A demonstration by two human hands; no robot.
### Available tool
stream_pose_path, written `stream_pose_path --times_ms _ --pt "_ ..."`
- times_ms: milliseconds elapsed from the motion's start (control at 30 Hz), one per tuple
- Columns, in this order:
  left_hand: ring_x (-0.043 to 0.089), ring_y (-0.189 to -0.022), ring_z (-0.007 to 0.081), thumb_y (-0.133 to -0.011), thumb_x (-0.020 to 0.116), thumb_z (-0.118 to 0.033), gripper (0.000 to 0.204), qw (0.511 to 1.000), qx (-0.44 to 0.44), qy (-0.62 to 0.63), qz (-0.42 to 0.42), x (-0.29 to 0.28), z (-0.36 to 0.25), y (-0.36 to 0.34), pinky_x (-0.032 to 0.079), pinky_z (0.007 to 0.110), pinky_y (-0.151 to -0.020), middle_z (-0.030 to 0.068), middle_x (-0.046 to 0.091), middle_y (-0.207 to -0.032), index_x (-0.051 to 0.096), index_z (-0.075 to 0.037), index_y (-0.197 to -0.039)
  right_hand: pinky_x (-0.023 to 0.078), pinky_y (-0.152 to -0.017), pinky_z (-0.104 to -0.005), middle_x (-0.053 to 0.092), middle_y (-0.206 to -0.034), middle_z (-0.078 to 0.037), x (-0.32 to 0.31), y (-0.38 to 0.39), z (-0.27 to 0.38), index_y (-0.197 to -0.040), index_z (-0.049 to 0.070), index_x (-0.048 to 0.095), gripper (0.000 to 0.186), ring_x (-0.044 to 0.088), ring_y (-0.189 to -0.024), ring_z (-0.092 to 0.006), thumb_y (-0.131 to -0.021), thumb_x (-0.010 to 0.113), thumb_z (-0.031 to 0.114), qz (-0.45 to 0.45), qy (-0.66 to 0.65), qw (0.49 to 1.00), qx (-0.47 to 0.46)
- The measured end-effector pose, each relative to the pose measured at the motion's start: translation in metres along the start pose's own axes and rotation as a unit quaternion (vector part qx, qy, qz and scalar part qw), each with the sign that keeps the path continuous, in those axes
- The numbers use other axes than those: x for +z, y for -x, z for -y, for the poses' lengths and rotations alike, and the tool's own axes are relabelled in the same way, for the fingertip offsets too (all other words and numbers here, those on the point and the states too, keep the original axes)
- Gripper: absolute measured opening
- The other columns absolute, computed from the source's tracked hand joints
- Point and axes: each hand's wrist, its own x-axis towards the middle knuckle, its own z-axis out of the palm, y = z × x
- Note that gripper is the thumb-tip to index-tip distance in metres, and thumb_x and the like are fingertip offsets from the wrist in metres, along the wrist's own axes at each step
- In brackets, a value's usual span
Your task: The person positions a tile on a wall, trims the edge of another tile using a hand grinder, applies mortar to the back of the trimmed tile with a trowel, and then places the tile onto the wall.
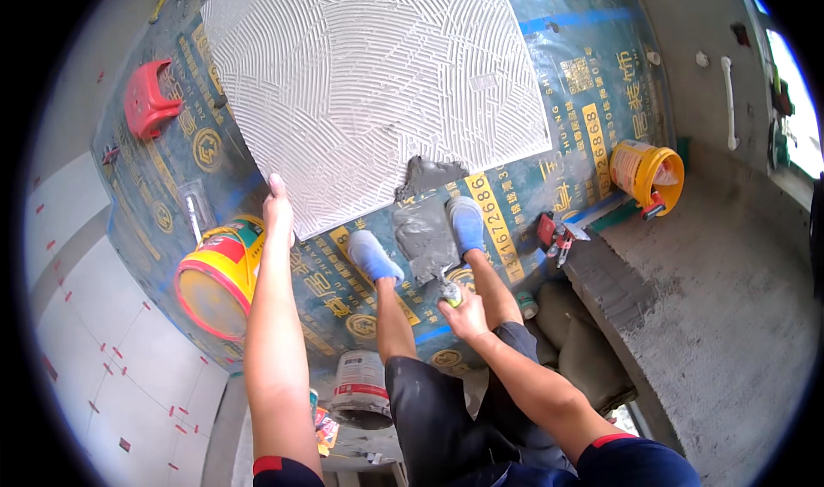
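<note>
A large tile (pixel 378 84) fills the upper middle, its upward face combed with ridges of pale grey adhesive. My left hand (pixel 277 211) grips the tile's near left edge by the corner, thumb on top; its other fingers are partly hidden. In my right hand (pixel 466 314) is the handle of a trowel (pixel 427 236), its broad blade coated in wet grey mortar. A dark lump of mortar (pixel 432 176) clings at the tile's near edge, just beyond the blade. My feet, in blue shoe covers, stand close to that edge.
Printed green sheeting (pixel 330 294) covers the floor. A yellow bucket (pixel 215 285) lies left of my left arm, near another trowel (pixel 196 211) and a red stool (pixel 153 101). At right are an open yellow bucket (pixel 648 176), red tools (pixel 560 234) and a rough concrete ledge (pixel 712 281).
</note>
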Motion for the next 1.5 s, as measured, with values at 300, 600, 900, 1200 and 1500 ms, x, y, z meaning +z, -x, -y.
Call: stream_pose_path --times_ms 300,600,900,1200,1500 --pt "0.032 -0.134 0.0257 -0.093 0.046 -0.053 0.078 0.932 -0.084 0.269 0.228 -0.023 -0.006 0.007 0.025 0.039 -0.111 0.0168 0.037 -0.144 0.028 0.006 -0.141 0.049 -0.069 -0.0442 0.055 -0.100 -0.023 0.056 -0.102 0.052 -0.101 0.000 0.057 0.032 0.058 -0.085 -0.0392 -0.073 0.066 0.011 -0.170 0.169 0.918 -0.315" --pt "0.036 -0.132 0.0253 -0.098 0.044 -0.035 0.062 0.930 -0.091 0.281 0.216 -0.035 -0.019 0.014 0.027 0.041 -0.110 0.0113 0.030 -0.148 0.021 -0.004 -0.145 0.051 -0.073 -0.0446 0.064 -0.095 -0.020 0.174 -0.167 0.027 -0.096 0.005 0.064 0.026 0.061 -0.088 -0.0388 -0.072 0.059 0.007 -0.136 0.101 0.961 -0.220" --pt "0.036 -0.132 0.0270 -0.096 0.047 -0.035 0.062 0.920 -0.102 0.294 0.239 -0.025 -0.013 0.007 0.028 0.042 -0.110 0.0109 0.034 -0.145 0.024 -0.004 -0.144 0.047 -0.082 -0.0417 0.060 -0.108 -0.020 0.149 -0.092 -0.092 -0.106 0.004 0.062 0.034 0.057 -0.098 -0.0402 -0.072 0.063 0.004 -0.060 0.138 0.971 -0.187" --pt "0.038 -0.131 0.0282 -0.097 0.043 -0.042 0.060 0.932 -0.141 0.271 0.193 -0.034 -0.014 0.000 0.032 0.043 -0.108 0.0111 0.037 -0.145 0.028 -0.007 -0.144 0.046 -0.082 -0.0367 0.057 -0.089 -0.018 -0.003 -0.015 0.021 -0.104 -0.003 0.054 0.031 0.058 -0.087 -0.0308 -0.080 0.061 0.015 -0.193 -0.002 0.967 -0.167" --pt "0.037 -0.131 0.0313 -0.098 0.038 -0.041 0.058 0.951 -0.136 0.236 0.144 -0.030 -0.005 -0.012 0.033 0.048 -0.107 0.0108 0.033 -0.148 0.024 -0.009 -0.145 0.036 -0.040 -0.0247 0.048 -0.051 0.000 -0.018 -0.135 0.035 -0.068 0.007 0.048 0.038 0.045 -0.041 -0.0090 -0.095 0.051 0.033 -0.121 -0.366 0.917 -0.103"
